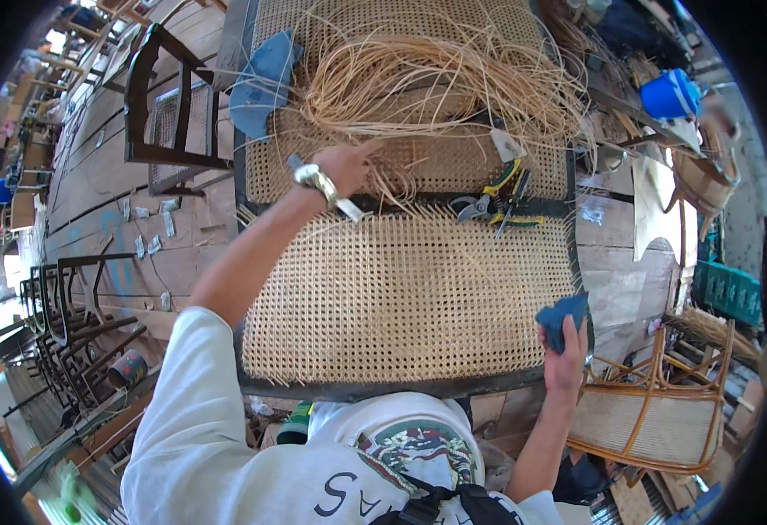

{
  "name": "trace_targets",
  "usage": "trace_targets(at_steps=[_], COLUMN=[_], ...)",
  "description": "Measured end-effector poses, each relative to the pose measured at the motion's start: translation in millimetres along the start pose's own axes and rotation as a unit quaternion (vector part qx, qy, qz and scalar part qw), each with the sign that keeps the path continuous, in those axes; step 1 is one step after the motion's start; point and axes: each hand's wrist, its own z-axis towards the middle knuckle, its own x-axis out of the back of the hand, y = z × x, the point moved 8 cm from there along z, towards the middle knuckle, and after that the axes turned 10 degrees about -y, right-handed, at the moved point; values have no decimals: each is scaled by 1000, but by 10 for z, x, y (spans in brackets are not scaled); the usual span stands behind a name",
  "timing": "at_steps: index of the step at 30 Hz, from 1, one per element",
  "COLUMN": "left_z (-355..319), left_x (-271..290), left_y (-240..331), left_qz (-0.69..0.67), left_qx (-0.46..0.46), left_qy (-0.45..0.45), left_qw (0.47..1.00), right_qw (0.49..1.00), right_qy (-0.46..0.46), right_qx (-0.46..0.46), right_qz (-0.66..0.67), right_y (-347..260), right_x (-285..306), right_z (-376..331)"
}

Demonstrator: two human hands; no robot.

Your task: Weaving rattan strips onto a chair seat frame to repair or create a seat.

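A woven cane panel (401, 297) in a dark frame lies in front of me. Beyond its middle bar, my left hand (345, 168) reaches over the cane with its index finger stretched out, beside a small loose bundle of cane strips (392, 179); its other fingers are partly hidden. Close by the wrist is a short pale flat piece (349, 209). At the panel's right edge, my right hand (564, 354) is closed around a crumpled blue cloth (562, 320). Pruning shears (478, 207) and yellow-and-black pliers (517, 188) rest on the dark middle bar.
A large tangle of cane strands (445, 83) covers the far part of the frame, with another blue cloth (265, 83) to its left. A dark chair (143, 105) stands at left, a rattan seat (646, 424) at right. A blue bucket (670, 94) is at far right.
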Motion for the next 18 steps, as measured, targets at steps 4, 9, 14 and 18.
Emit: trace_targets(at_steps=[4, 9, 14, 18], left_z=[438, 1047, 1289, 1307], left_x=[334, 821, 1535, 1217], left_y=[-359, -970, -1783, -2088], left_qz=[107, 313, 123, 200], left_qx=[-69, -80, 53, -27], left_qy=[28, 138, 255, 162], left_qw=[991, 936, 958, 966], right_qw=[999, 997, 998, 1000], right_qy=[48, 71, 57, 22], right_qx=[7, 19, -21, -15], right_qz=[-15, -11, 0, 6], right_y=[56, 64, 204, 107], right_x=[23, -91, -7, 67], right_z=[-247, -365, -406, -452])
